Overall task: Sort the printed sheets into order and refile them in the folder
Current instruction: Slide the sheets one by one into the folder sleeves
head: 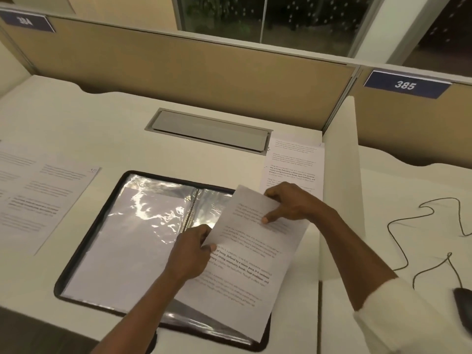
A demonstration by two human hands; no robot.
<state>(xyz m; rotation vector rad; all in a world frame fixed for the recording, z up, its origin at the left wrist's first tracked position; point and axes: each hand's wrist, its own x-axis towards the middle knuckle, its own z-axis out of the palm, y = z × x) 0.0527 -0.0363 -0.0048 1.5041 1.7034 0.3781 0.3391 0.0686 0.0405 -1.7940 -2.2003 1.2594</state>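
One folder (76, 251), four loose sheets (255, 264) (293, 162) (58, 200) (10, 169), two hands (189, 256) (291, 203), two number plates (406, 84) (25, 21).

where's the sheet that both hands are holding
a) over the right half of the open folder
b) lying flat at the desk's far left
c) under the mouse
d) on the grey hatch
a: the left hand and right hand pinch the sheet as it slants over the right half of the folder.
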